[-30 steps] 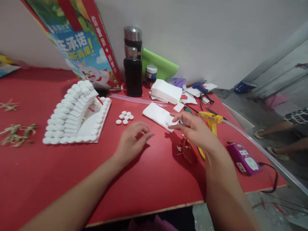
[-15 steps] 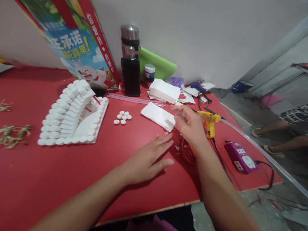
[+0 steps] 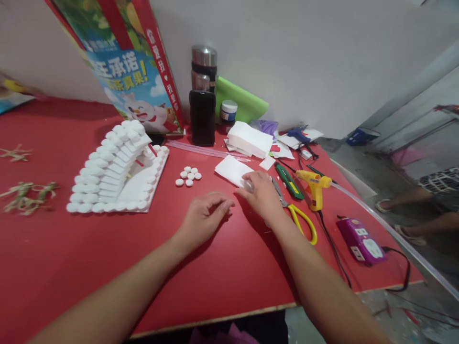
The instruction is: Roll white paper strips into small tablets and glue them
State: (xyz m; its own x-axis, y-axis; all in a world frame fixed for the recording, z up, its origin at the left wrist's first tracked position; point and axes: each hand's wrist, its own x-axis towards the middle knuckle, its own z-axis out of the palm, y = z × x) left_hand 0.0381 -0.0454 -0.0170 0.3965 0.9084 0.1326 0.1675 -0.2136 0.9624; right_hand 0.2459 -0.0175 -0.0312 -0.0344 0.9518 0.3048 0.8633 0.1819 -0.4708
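My left hand [image 3: 204, 220] rests over the red table with its fingers curled together; whether anything is between them is hidden. To its right, my right hand [image 3: 261, 195] reaches over the near right end of a white folded sheet [image 3: 232, 170], fingers bent and apart, fingertips at its edge. Several round white pieces [image 3: 188, 176] lie beyond my left hand. Farther left stands a white stepped model [image 3: 118, 172] edged with white discs. Right of my right hand are yellow-handled scissors [image 3: 303, 222], a green cutter [image 3: 289, 181] and a yellow glue gun [image 3: 314, 186].
A purple power box [image 3: 362, 241] with a cable sits at the right of the red table [image 3: 215, 286]. At the back are a black phone [image 3: 202, 118], a flask, a jar, white sheets [image 3: 250, 138] and a colourful box [image 3: 132, 71]. Straw pieces [image 3: 30, 197] lie left.
My left hand has drawn back left and its fingers have curled. My right hand has moved left and down to the white sheet's end, and the scissors and cutter now show.
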